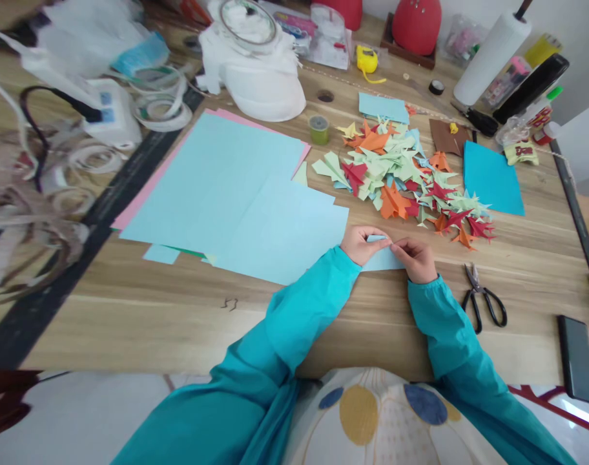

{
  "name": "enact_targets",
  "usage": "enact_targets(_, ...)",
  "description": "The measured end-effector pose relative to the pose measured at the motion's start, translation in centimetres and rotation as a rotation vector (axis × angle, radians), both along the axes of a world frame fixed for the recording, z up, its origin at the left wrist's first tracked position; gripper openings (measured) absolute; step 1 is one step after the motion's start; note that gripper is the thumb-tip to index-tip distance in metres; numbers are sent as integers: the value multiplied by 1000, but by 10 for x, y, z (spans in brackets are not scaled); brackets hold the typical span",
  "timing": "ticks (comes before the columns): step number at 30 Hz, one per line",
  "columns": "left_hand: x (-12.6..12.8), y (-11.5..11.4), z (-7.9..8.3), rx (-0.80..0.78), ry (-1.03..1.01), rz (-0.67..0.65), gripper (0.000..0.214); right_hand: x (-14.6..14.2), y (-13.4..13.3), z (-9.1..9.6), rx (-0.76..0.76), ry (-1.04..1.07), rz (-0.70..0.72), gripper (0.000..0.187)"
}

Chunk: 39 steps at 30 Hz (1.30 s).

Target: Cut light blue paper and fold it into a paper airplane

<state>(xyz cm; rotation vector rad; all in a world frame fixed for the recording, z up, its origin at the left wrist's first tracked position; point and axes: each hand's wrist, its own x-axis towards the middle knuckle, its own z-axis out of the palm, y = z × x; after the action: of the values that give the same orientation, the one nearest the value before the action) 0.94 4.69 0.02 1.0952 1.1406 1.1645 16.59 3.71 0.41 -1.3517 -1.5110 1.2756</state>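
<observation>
My left hand (358,244) is closed in a pinch on a small piece of light blue paper (376,238), part of which shows between the thumb and fingers. Against its fingertips, my right hand (418,259) pinches the edge of the same piece. Another light blue paper piece (382,261) lies on the table beneath both hands. Large light blue sheets (217,187) spread out to the left, over pink and green ones. Just beyond my hands is a pile of small folded paper planes (395,201) in green, orange, red and blue.
Black-handled scissors (483,300) and a phone (578,358) lie to the right. A bright blue paper stack (493,177) sits beyond them. Farther back are a green thread spool (318,129), a yellow tape measure (367,59) and a white cap (260,77). Cables and a power strip (111,113) crowd the left.
</observation>
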Motion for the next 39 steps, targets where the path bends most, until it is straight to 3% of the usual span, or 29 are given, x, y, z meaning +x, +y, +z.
enact_targets(8, 2, -1, 1, -14, 28, 9, 24, -1, -1, -4, 78, -4, -29, 27)
enact_targets(22, 1, 0, 3, -59, 101, 52, 18, -4, -3, -1, -26, 12, -98, 33)
enact_targets(39, -1, 0, 9, -138, 7, 33, 21, -1, 0, -2, -27, 22, -39, 33)
